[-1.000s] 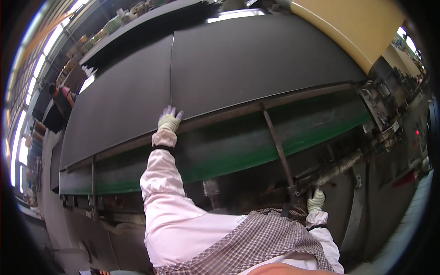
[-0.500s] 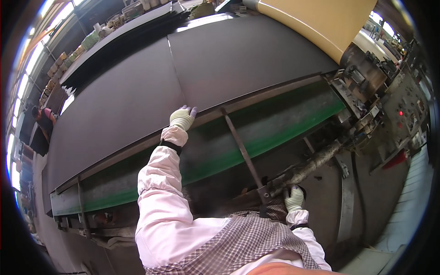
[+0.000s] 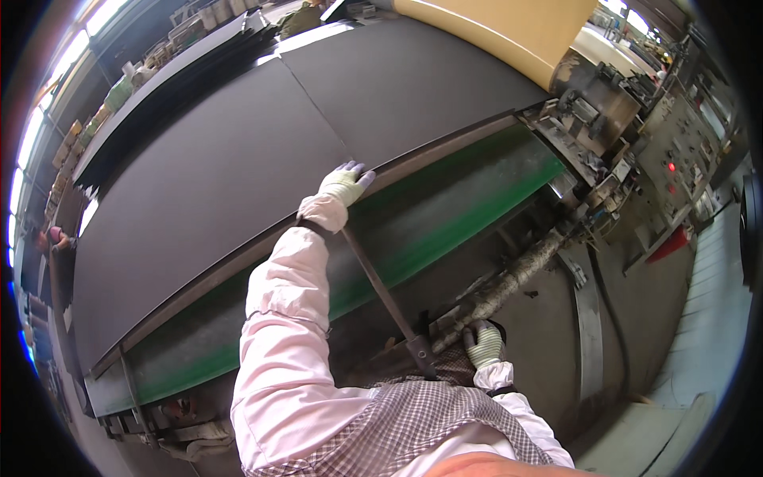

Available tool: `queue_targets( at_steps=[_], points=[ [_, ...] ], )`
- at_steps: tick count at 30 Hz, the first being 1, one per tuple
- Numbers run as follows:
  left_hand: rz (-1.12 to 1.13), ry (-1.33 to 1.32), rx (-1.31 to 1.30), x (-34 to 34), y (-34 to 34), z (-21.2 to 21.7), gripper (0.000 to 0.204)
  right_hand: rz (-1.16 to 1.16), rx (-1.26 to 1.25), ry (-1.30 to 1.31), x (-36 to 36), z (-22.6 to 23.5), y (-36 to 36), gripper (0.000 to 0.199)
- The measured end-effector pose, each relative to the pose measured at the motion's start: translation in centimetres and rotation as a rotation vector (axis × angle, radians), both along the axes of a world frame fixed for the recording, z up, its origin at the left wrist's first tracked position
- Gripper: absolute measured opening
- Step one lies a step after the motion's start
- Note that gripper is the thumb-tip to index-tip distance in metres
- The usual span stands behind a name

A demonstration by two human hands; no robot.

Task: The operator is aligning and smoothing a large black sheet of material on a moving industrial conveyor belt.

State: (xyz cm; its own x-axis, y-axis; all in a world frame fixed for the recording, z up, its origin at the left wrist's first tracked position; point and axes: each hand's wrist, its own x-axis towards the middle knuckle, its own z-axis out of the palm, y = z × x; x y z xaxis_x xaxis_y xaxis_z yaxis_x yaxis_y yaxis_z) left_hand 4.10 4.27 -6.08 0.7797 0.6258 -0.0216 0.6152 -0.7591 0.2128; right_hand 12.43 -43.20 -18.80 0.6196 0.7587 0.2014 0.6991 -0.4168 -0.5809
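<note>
The dark sheet lay beneath and beyond the nearer left hand, fingers loosely spread, the sheet's long edge running off leftward, while the right hand, grip unclear, was well apart.

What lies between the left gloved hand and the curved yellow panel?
In the head view, only bare dark sheet lies between the left gloved hand and the curved yellow panel.

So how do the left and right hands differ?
Left hand is out on the near edge of the dark sheeting; right hand is low, near the pale pipe. Left hand looks open; right hand's grip can't be made out. Both are gloved, with pale pink sleeves.
</note>
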Motion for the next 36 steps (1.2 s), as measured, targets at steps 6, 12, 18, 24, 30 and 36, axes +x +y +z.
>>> queue_targets(
  at_steps=[6,12,18,24,30,36],
  points=[
    [0.288,-0.269,0.097,-13.2,4.4,-3.4,0.061,-0.005,-0.008,0.022,-0.1,0.7,0.1,0.021],
    [0.972,-0.004,0.096,-34.3,5.8,-2.7,0.064,-0.024,-0.048,-0.010,-0.2,0.7,0.1,0.022],
    [0.743,-0.001,0.098,-31.9,3.5,-2.4,0.059,-0.046,-0.072,-0.025,-0.6,0.5,0.2,0.025],
    [0.550,0.023,0.153,-23.2,1.0,-0.7,0.064,-0.033,-0.032,-0.061,-0.4,-0.4,0.0,0.026],
    [0.402,0.056,0.109,-15.8,-0.2,0.3,0.065,-0.041,-0.020,-0.071,-0.6,0.4,0.1,0.024],
    [0.300,0.089,0.054,-7.3,-1.5,1.9,0.070,-0.031,-0.093,-0.005,-0.5,1.3,0.2,0.022]
  ],
)
